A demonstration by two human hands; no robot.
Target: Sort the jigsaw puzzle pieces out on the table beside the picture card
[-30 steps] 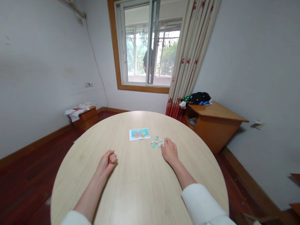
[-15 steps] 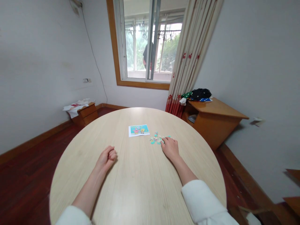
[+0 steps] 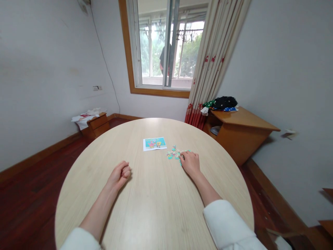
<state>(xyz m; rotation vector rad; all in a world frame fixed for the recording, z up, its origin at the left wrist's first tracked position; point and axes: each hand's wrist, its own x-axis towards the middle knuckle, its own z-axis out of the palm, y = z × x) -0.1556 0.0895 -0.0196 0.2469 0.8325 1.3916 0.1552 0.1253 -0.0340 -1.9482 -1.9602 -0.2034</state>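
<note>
My left hand (image 3: 120, 174) rests on the table in a loose fist, apart from the other things, with nothing visible in it. At the right edge of a small heap of jigsaw puzzle pieces (image 3: 173, 152) lies my right hand (image 3: 190, 163). Its fingers are curled down among the pieces, and a bit of teal shows beside the thumb. Whatever the fingertips hold is hidden. The pieces are teal, pale and pink. Left of the heap lies a printed picture card (image 3: 155, 143) with a pink and a yellow cartoon figure on a teal ground.
The round light wood table (image 3: 145, 215) fills the foreground. Behind it on the right stands a wooden desk (image 3: 241, 130) with a heap of clothes (image 3: 225, 103). A small cabinet (image 3: 98, 125) bearing papers or cloth is at the left. A curtain (image 3: 215, 59) hangs beside the window.
The view has shifted slightly. My right hand's fingers have moved a little at the heap's edge, and a teal bit now shows near the thumb. My left hand stays in place.
</note>
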